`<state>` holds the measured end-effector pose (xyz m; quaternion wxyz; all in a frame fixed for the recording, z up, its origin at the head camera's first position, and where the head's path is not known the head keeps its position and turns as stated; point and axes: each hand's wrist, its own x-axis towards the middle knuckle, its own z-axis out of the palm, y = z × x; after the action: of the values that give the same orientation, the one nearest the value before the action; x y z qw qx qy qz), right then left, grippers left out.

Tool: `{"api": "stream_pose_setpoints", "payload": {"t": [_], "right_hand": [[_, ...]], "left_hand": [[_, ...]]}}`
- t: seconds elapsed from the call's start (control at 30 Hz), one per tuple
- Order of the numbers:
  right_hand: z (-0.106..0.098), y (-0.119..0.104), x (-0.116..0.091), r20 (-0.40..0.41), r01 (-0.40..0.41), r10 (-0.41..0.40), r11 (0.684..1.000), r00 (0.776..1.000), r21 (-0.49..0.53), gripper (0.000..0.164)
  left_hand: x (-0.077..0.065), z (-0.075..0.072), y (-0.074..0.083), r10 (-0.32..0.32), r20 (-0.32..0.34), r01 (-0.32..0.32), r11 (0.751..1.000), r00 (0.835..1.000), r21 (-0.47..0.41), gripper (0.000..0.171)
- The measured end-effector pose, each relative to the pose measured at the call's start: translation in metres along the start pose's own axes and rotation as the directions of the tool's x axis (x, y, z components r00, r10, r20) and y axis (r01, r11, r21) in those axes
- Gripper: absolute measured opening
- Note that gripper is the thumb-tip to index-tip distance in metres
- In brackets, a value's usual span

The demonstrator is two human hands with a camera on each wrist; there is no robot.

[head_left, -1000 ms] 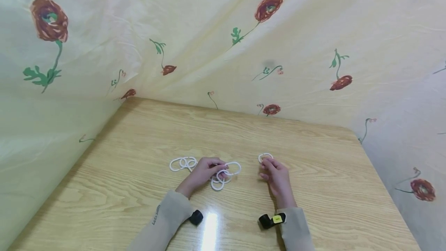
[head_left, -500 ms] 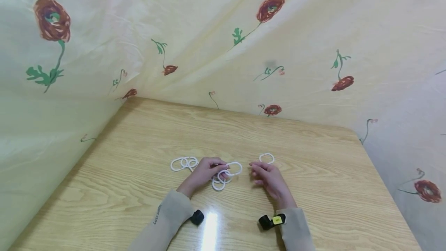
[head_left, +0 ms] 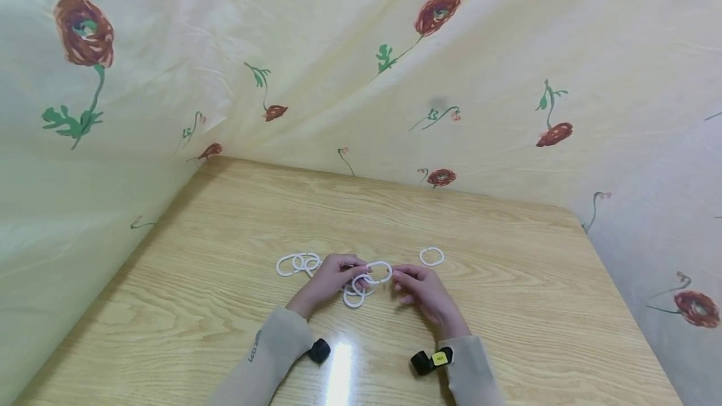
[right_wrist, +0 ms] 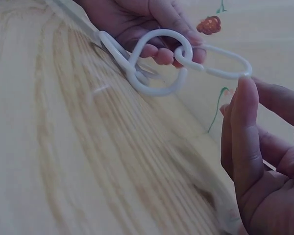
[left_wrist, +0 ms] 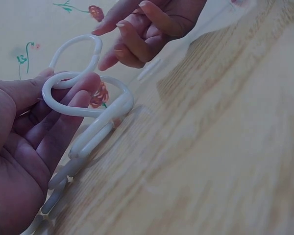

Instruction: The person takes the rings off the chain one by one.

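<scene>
My left hand (head_left: 338, 274) pinches a white plastic chain link (head_left: 389, 268) between thumb and fingers, holding it above the table. That link hooks through another white link (left_wrist: 88, 112), and more joined links hang down from there to the wood in the left wrist view. At the held link's free end, the thumb and forefinger of my right hand (head_left: 425, 290) meet around its tip, as the right wrist view shows; its other fingers are loosely bent. A separate white link (head_left: 432, 256) lies on the table beyond my right hand.
Further links of the white chain (head_left: 290, 265) lie on the wood-grain table (head_left: 536, 306) left of my left hand. Flowered cloth (head_left: 338, 80) rises along the back and both sides of the table. Black wrist cameras sit at both cuffs.
My right hand has let go of the separate link, leaving it on the table, and moved left to the free end of the link in my left hand. The left hand has stayed in place.
</scene>
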<state>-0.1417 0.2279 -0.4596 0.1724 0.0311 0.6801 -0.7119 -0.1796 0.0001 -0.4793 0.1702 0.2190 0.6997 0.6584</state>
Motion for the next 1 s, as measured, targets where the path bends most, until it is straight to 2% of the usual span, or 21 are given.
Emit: {"api": "stream_pose_setpoints", "payload": {"t": [0.13, 0.33, 0.5, 0.8, 1.0], "right_hand": [[0.004, 0.0, 0.0, 0.023, 0.015, -0.015, 1.0, 1.0, -0.009, 0.041], [0.009, -0.001, 0.0, 0.005, 0.041, -0.041, 0.999, 0.999, 0.021, 0.01], [0.013, -0.002, 0.0, -0.011, 0.062, -0.062, 0.998, 0.998, 0.031, 0.017], [0.017, -0.006, -0.002, -0.07, 0.081, -0.078, 0.996, 0.994, 0.03, 0.011], [0.018, -0.007, -0.003, -0.121, 0.081, -0.077, 0.996, 0.99, 0.024, 0.012]], "left_hand": [[0.0, 0.0, 0.001, -0.015, -0.002, 0.015, 1.0, 1.0, 0.0, 0.023], [0.0, 0.0, 0.0, 0.005, -0.015, -0.004, 0.999, 1.0, 0.049, 0.023], [0.001, 0.0, 0.0, 0.018, -0.026, -0.016, 0.996, 1.0, 0.086, 0.023], [0.001, -0.001, 0.0, 0.001, -0.01, -0.001, 1.0, 1.0, 0.001, 0.026], [0.001, 0.0, 0.002, -0.038, -0.042, 0.037, 0.999, 0.998, -0.023, 0.026]]}}
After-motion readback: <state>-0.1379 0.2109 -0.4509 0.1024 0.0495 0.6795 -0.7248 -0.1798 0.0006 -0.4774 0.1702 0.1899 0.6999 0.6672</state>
